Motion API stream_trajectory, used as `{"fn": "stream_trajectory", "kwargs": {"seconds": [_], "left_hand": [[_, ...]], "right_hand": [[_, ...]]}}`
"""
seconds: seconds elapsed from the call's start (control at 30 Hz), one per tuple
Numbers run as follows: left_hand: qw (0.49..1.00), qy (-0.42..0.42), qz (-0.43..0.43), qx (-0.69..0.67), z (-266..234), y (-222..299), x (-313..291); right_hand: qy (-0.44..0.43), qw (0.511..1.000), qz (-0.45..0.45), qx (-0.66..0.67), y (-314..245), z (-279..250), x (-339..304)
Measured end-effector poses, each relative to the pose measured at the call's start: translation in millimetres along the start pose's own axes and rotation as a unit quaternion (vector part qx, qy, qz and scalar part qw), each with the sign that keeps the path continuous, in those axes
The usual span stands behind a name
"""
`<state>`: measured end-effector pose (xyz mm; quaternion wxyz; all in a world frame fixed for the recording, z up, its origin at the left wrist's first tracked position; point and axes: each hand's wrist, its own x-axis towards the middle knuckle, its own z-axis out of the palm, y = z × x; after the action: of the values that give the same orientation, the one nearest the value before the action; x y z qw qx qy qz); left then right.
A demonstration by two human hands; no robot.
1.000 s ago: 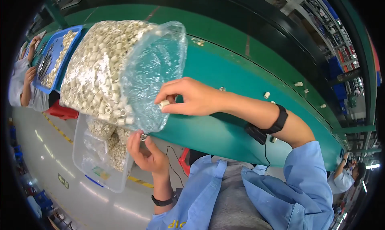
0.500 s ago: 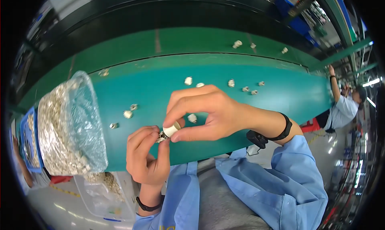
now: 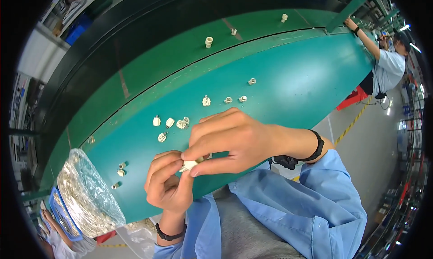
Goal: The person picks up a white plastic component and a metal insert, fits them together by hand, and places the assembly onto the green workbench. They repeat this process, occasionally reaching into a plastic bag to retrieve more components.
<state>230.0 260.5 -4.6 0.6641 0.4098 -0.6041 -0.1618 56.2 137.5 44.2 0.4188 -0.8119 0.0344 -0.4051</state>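
Note:
My left hand (image 3: pixel 169 182) and my right hand (image 3: pixel 234 144) meet over the near edge of the green work surface (image 3: pixel 288 69). Between their fingertips is a small cream cylindrical cap (image 3: pixel 191 164), pinched by my right thumb and fingers. My left thumb and fingers close on a small whitish piece (image 3: pixel 183 168) at the cap's left end, mostly covered by the fingers. Just beyond my hands lie several loose whitish parts with metal bits, such as a clustered part (image 3: pixel 183 122) and a blocky part (image 3: pixel 206 100).
A clear plastic bag (image 3: pixel 85 191) full of cream parts stands at left, beside a blue tray (image 3: pixel 65 214). Cream caps (image 3: pixel 209 42) stand on the far green strip. A person (image 3: pixel 388 62) works at the far right, another (image 3: pixel 61 234) at the lower left.
The view has turned, so the table now slants up to the right. The cream cap has tilted, its open end no longer showing, and its left end meets the piece in my left fingers.

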Motion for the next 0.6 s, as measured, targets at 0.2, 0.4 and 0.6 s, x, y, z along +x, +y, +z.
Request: {"fn": "stream_trajectory", "kwargs": {"seconds": [0.2,0.4,0.6], "left_hand": [[0.987,0.026,-0.157,-0.019,10.5,-15.6,-4.9],[0.956,-0.023,-0.292,0.010,27.5,-30.1,28.3],[0.937,-0.107,-0.332,-0.031,35.9,-56.7,61.4]], "right_hand": [[0.039,0.998,0.029,-0.034,22.7,-1.1,-13.0],[-0.013,0.993,0.049,-0.107,48.6,-19.7,-18.6],[-0.009,0.987,0.069,-0.147,61.4,-52.7,-14.1]]}}
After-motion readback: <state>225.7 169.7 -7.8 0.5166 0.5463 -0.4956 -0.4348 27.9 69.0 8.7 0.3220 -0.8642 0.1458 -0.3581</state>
